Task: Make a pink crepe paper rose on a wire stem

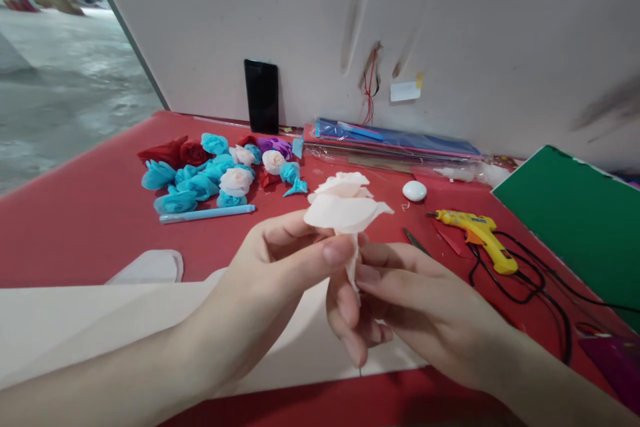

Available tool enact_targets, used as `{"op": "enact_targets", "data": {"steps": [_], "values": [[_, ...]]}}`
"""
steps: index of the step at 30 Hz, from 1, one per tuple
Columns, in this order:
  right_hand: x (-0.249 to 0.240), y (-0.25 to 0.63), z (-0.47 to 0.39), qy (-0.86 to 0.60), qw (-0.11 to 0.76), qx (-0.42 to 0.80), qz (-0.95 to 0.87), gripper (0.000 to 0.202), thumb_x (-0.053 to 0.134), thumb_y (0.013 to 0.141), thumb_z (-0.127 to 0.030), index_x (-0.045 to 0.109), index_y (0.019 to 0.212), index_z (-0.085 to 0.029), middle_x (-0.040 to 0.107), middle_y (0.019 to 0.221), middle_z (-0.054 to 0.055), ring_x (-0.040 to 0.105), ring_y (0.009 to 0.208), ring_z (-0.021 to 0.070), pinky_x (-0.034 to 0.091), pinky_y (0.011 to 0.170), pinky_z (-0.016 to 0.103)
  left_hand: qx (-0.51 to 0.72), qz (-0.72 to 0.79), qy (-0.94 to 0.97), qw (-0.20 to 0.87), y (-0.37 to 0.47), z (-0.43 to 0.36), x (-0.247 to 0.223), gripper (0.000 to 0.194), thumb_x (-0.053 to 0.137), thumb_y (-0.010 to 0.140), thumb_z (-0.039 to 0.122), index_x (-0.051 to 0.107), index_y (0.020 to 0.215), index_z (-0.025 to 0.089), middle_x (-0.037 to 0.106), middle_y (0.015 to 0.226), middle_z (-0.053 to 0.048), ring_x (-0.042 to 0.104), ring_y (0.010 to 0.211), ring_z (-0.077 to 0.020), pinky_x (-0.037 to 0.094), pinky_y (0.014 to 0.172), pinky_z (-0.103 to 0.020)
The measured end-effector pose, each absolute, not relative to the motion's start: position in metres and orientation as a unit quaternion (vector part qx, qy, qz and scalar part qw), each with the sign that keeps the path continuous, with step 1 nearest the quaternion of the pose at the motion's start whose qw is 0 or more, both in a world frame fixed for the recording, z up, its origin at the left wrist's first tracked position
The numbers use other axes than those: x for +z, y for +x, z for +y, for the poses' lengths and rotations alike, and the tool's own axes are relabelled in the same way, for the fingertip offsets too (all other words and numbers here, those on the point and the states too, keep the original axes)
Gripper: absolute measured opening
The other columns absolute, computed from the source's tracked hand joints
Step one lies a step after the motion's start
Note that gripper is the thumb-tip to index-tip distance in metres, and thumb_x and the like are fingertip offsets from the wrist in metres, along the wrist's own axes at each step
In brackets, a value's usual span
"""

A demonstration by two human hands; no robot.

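A pale pink paper flower (347,210) is held upright in front of me, its layered petals spread at the top. My left hand (295,273) pinches its narrow base between thumb and fingers. From the other side, my right hand (415,293) grips the same base a little lower, fingers closed round the stem end. Beneath both hands lies a long pale paper sheet (125,333). Cut rounded paper pieces (150,267) rest left of my left hand. Partly hidden behind my right hand is a dark pointed tool tip (414,240).
Blue, red, white and purple paper flowers (200,180) cluster at the back left beside a light blue pen (207,214). A black phone (263,97) leans on the wall. On the right are a yellow glue gun (480,233) with its cable, a white oval object (415,191) and a green board (575,220).
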State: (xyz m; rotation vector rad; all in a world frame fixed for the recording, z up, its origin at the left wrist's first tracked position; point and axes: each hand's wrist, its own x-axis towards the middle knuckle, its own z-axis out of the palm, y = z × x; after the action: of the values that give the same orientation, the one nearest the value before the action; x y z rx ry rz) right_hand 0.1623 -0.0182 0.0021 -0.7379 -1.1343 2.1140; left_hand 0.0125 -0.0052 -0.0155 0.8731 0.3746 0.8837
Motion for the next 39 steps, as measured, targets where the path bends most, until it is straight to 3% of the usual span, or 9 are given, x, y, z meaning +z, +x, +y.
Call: {"op": "enact_targets", "data": {"steps": [4, 7, 13, 20, 25, 32, 39], "values": [[0.003, 0.164, -0.017, -0.274, 0.313, 0.793, -0.445, 0.022, 0.045, 0.086, -0.024, 0.055, 0.071, -0.012, 0.053, 0.059, 0.002, 0.038, 0.051, 0.0068, 0.026, 0.051, 0.021, 0.414, 0.181, 0.408, 0.794, 0.013, -0.006, -0.013, 0.026, 0.059, 0.083, 0.032, 0.063, 0.064, 0.015, 0.068, 0.053, 0.0, 0.068, 0.053, -0.0194, 0.056, 0.062, -0.031], [0.002, 0.164, -0.017, -0.283, 0.319, 0.788, -0.444, 0.024, 0.046, 0.087, -0.026, 0.057, 0.072, -0.011, 0.054, 0.059, 0.002, 0.038, 0.051, 0.0058, 0.027, 0.051, 0.02, 0.417, 0.179, 0.431, 0.78, 0.013, -0.007, -0.012, 0.032, 0.054, 0.086, 0.032, 0.063, 0.061, 0.014, 0.069, 0.053, -0.002, 0.067, 0.053, -0.0175, 0.055, 0.061, -0.029], [-0.004, 0.162, -0.019, -0.283, 0.372, 0.766, -0.442, 0.02, 0.05, 0.088, -0.026, 0.063, 0.078, -0.014, 0.06, 0.064, 0.0, 0.046, 0.047, 0.0025, 0.033, 0.042, 0.013, 0.424, 0.233, 0.464, 0.742, 0.01, -0.003, -0.02, 0.037, 0.051, 0.087, 0.039, 0.058, 0.057, 0.017, 0.06, 0.049, 0.002, 0.062, 0.049, -0.0152, 0.053, 0.052, -0.027], [-0.002, 0.156, -0.021, -0.332, 0.409, 0.709, -0.469, 0.019, 0.053, 0.087, -0.029, 0.064, 0.082, -0.015, 0.061, 0.07, 0.001, 0.06, 0.047, 0.0065, 0.04, 0.034, 0.011, 0.477, 0.313, 0.529, 0.629, 0.006, -0.003, -0.024, 0.02, 0.063, 0.08, 0.032, 0.065, 0.063, 0.022, 0.051, 0.061, 0.006, 0.048, 0.049, -0.0047, 0.04, 0.044, -0.014], [-0.002, 0.153, -0.022, -0.394, 0.405, 0.665, -0.489, 0.018, 0.055, 0.085, -0.029, 0.066, 0.086, -0.014, 0.062, 0.07, 0.002, 0.06, 0.046, 0.0073, 0.039, 0.032, 0.011, 0.468, 0.349, 0.551, 0.596, 0.009, -0.004, -0.02, 0.013, 0.064, 0.078, 0.038, 0.07, 0.076, 0.027, 0.054, 0.071, 0.004, 0.046, 0.054, -0.0069, 0.042, 0.052, -0.019], [-0.006, 0.152, -0.024, -0.405, 0.409, 0.65, -0.496, 0.018, 0.055, 0.085, -0.03, 0.067, 0.087, -0.016, 0.062, 0.07, 0.001, 0.062, 0.05, 0.0076, 0.041, 0.035, 0.011, 0.464, 0.383, 0.573, 0.557, 0.009, -0.001, -0.022, 0.026, 0.061, 0.08, 0.041, 0.068, 0.063, 0.023, 0.054, 0.064, 0.002, 0.05, 0.062, -0.0111, 0.043, 0.067, -0.023], [-0.004, 0.152, -0.025, -0.412, 0.411, 0.644, -0.497, 0.016, 0.054, 0.086, -0.028, 0.066, 0.084, -0.017, 0.061, 0.069, -0.001, 0.063, 0.051, 0.0066, 0.041, 0.035, 0.009, 0.444, 0.37, 0.545, 0.607, 0.008, -0.005, -0.024, 0.022, 0.059, 0.081, 0.038, 0.068, 0.067, 0.022, 0.049, 0.061, 0.002, 0.05, 0.064, -0.0124, 0.043, 0.06, -0.023]]}}
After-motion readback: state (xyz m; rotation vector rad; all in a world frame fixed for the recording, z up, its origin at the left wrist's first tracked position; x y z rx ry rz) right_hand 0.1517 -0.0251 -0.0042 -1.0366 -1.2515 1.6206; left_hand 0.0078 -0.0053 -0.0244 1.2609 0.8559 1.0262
